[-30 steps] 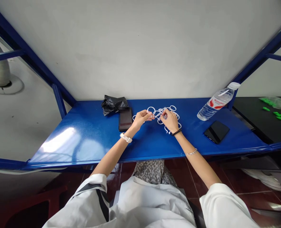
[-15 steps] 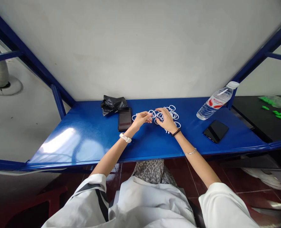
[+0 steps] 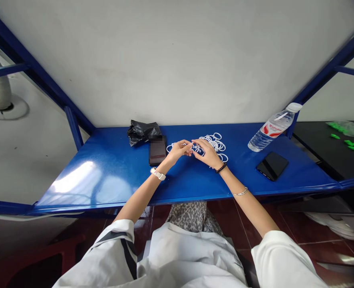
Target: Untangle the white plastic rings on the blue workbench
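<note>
My left hand point(image 3: 178, 150) pinches a thin white ring between thumb and fingers above the table. My right hand point(image 3: 209, 154) meets it fingertip to fingertip, its thumb and fingers curved around the same small spot. Most of the held ring is hidden by the fingers. Behind and beneath my right hand lies a loose pile of white rings point(image 3: 221, 146), partly covered by it. Another white ring point(image 3: 168, 148) rests just left of my left hand, next to a dark phone-like slab point(image 3: 157, 152).
A crumpled black plastic bag point(image 3: 143, 132) sits at the back of the blue table point(image 3: 129, 180). To the right are a water bottle point(image 3: 273, 127) and a black phone point(image 3: 272, 166). Green pieces point(image 3: 352, 145) lie on a dark surface farther right. A wall stands behind.
My right hand has shifted slightly left, bringing its fingertips to those of my left hand. The ring visible between the hands before is now mostly covered. My left hand stays in place.
</note>
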`<move>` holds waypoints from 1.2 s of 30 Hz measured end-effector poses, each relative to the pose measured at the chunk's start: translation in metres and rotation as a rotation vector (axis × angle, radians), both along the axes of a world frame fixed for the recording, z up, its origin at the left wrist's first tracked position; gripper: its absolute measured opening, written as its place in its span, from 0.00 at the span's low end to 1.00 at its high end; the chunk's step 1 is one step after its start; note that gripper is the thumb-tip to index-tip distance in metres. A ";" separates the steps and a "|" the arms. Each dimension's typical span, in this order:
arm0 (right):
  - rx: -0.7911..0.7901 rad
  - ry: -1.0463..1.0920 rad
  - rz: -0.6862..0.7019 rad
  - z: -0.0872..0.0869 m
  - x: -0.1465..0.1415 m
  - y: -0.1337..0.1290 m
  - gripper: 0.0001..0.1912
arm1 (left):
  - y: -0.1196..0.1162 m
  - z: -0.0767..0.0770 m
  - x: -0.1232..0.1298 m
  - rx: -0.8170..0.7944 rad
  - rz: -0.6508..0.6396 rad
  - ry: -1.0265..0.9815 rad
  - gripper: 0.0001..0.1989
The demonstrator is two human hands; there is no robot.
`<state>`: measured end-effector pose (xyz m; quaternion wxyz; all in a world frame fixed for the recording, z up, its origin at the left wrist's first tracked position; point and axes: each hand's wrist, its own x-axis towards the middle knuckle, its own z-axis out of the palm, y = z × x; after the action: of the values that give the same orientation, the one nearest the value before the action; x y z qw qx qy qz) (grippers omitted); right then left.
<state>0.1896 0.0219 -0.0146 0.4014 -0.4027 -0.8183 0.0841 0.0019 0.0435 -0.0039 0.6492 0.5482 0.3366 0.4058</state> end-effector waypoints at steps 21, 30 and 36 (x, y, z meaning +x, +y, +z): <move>-0.075 0.075 -0.058 0.004 -0.001 -0.001 0.15 | -0.005 0.007 0.000 0.351 0.145 0.085 0.24; -0.071 0.047 -0.037 0.009 -0.001 -0.005 0.16 | -0.003 0.007 0.000 0.336 0.168 0.062 0.25; -0.133 0.106 -0.027 0.010 -0.002 -0.005 0.16 | -0.004 0.010 0.000 0.276 0.133 0.018 0.23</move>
<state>0.1876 0.0168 -0.0043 0.4179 -0.4344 -0.7829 0.1540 0.0015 0.0396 0.0057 0.5362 0.6123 0.3190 0.4856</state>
